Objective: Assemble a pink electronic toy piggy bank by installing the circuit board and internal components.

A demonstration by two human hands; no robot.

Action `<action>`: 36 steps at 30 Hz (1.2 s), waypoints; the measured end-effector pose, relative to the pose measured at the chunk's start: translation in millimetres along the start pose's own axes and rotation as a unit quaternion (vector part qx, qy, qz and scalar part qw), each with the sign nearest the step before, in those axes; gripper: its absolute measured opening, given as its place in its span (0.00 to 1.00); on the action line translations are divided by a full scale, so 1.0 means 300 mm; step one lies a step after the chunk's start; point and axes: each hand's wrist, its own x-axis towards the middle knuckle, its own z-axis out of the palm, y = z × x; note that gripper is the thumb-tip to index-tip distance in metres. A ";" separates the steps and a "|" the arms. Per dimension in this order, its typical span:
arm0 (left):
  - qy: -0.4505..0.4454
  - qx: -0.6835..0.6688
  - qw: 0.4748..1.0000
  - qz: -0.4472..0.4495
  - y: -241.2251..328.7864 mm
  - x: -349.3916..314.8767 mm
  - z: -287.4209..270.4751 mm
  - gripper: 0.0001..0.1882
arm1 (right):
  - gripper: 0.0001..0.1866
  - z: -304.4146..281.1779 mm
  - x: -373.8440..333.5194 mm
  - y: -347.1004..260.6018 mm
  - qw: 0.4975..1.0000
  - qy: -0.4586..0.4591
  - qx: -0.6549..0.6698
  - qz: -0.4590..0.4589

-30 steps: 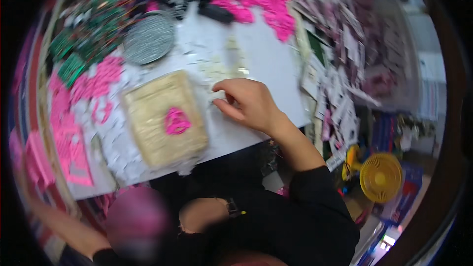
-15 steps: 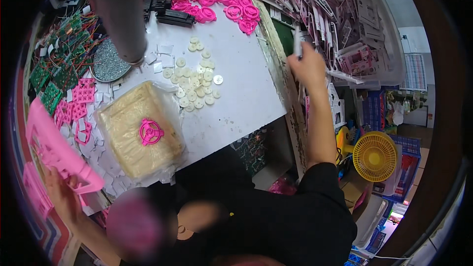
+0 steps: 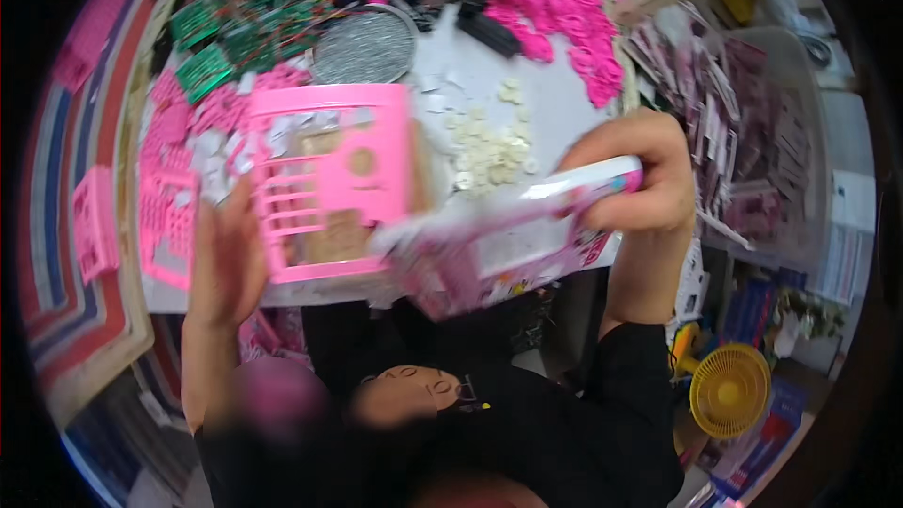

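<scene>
A pink plastic housing (image 3: 395,146) with slots and openings lies over the tan wrapped bundle (image 3: 343,233), which shows through the gaps. My left hand (image 3: 228,259) is at the housing's left edge, fingers stretched out and somewhat blurred; any touch there is hard to make out. Between thumb and fingers, my right hand (image 3: 649,174) grips one end of a printed pink-and-white plastic panel (image 3: 447,273). That panel is tilted, smeared by motion, and its far end overlaps the housing's lower right corner.
Cream plastic gears (image 3: 489,150) lie in a cluster behind the panel. Green circuit boards (image 3: 202,72), a dish of small metal pieces (image 3: 365,45) and bright pink parts (image 3: 564,9) fill the back. A clear bin (image 3: 809,216) of printed panels stands right, above a yellow fan (image 3: 730,390).
My right hand has come from the bin to the table's middle with a printed panel. The pink housing has moved from the left edge onto the bundle, and the view has shifted.
</scene>
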 end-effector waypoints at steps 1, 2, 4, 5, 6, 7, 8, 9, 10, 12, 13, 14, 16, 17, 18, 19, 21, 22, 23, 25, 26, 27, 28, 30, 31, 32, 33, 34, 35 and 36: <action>-0.066 -0.021 0.998 -0.012 0.011 0.007 0.016 0.48 | 0.18 0.043 0.112 -0.008 0.997 -0.069 -0.021 0.020; -0.064 0.040 0.997 -0.018 0.015 0.019 0.071 0.51 | 0.17 0.094 0.213 -0.014 0.989 -0.130 -0.054 0.052; -0.067 -0.005 0.998 0.001 -0.005 0.017 0.135 0.47 | 0.16 0.208 0.415 0.016 0.973 -0.186 -0.135 -0.036; -0.049 0.079 0.996 -0.002 -0.001 0.009 0.128 0.43 | 0.19 0.250 0.459 0.026 0.964 -0.153 -0.213 -0.054; -0.034 0.161 0.986 -0.006 0.003 0.004 0.111 0.40 | 0.22 0.283 0.492 0.038 0.947 -0.117 -0.292 -0.068; -0.012 0.245 0.969 -0.007 0.009 -0.007 0.096 0.37 | 0.26 0.303 0.514 0.048 0.923 -0.082 -0.365 -0.088; 0.033 0.192 0.981 -0.013 0.009 -0.019 0.086 0.35 | 0.28 0.296 0.507 0.055 0.907 0.011 -0.396 -0.145; 0.078 0.137 0.987 -0.019 0.003 -0.034 0.075 0.33 | 0.30 0.272 0.475 0.062 0.879 0.104 -0.421 -0.199; 0.126 0.083 0.988 -0.023 -0.003 -0.052 0.056 0.32 | 0.34 0.269 0.418 0.067 0.894 0.158 -0.390 -0.155; 0.144 0.059 0.988 -0.002 -0.014 -0.074 0.035 0.31 | 0.45 0.275 0.295 0.159 0.945 0.231 -0.222 -0.066; 0.158 0.047 0.986 0.012 -0.027 -0.074 0.039 0.31 | 0.42 0.317 0.236 0.162 0.980 0.152 -0.033 0.127; 0.169 0.037 0.985 0.026 -0.041 -0.067 0.044 0.32 | 0.41 0.377 0.192 0.205 0.972 0.100 0.131 0.169; 0.191 0.077 0.975 0.078 -0.069 -0.045 0.056 0.34 | 0.39 0.511 0.151 0.263 0.932 0.080 0.301 0.186; 0.218 0.094 0.964 0.123 -0.084 -0.031 0.087 0.34 | 0.38 0.577 0.142 0.268 0.928 0.113 0.313 0.167; 0.243 0.112 0.949 0.167 -0.101 -0.015 0.118 0.34 | 0.37 0.614 0.142 0.270 0.922 0.146 0.325 0.149; 0.272 0.196 0.911 0.239 -0.121 0.005 0.141 0.35 | 0.37 0.623 0.152 0.271 0.929 0.161 0.309 0.128; 0.244 0.312 0.873 0.284 -0.162 -0.003 0.102 0.37 | 0.35 0.633 0.163 0.271 0.939 0.189 0.275 0.087; 0.228 0.369 0.848 0.305 -0.173 -0.009 0.083 0.38 | 0.35 0.635 0.167 0.269 0.939 0.192 0.278 0.062; 0.223 0.397 0.834 0.311 -0.176 -0.014 0.077 0.40 | 0.35 0.639 0.170 0.268 0.939 0.195 0.281 0.038; 0.226 0.425 0.820 0.310 -0.173 -0.018 0.086 0.45 | 0.35 0.635 0.175 0.265 0.950 0.180 0.255 0.017; 0.235 0.426 0.820 0.303 -0.172 -0.019 0.100 0.48 | 0.35 0.621 0.174 0.263 0.960 0.162 0.227 0.019; 0.232 0.351 0.857 0.297 -0.163 -0.002 0.112 0.55 | 0.35 0.608 0.173 0.263 0.969 0.145 0.198 0.020; 0.220 0.356 0.859 0.296 -0.161 0.003 0.106 0.55 | 0.36 0.598 0.168 0.265 0.975 0.138 0.172 0.017; 0.194 0.365 0.862 0.293 -0.163 0.007 0.084 0.54 | 0.37 0.582 0.161 0.270 0.985 0.125 0.120 0.009; 0.194 0.380 0.860 0.282 -0.161 0.004 0.073 0.53 | 0.38 0.573 0.159 0.264 0.987 0.117 0.111 0.013; 0.194 0.366 0.870 0.266 -0.158 0.000 0.075 0.53 | 0.39 0.563 0.160 0.252 0.989 0.110 0.102 0.018; 0.195 0.353 0.880 0.249 -0.153 -0.004 0.078 0.53 | 0.39 0.557 0.162 0.242 0.990 0.102 0.094 0.022; 0.194 0.337 0.891 0.234 -0.151 -0.004 0.082 0.53 | 0.40 0.551 0.161 0.235 0.991 0.095 0.091 0.026; 0.195 0.321 0.899 0.226 -0.149 -0.006 0.087 0.53 | 0.40 0.546 0.161 0.229 0.992 0.087 0.088 0.029; 0.197 0.304 0.906 0.217 -0.147 -0.008 0.093 0.53 | 0.40 0.545 0.162 0.227 0.993 0.079 0.085 0.033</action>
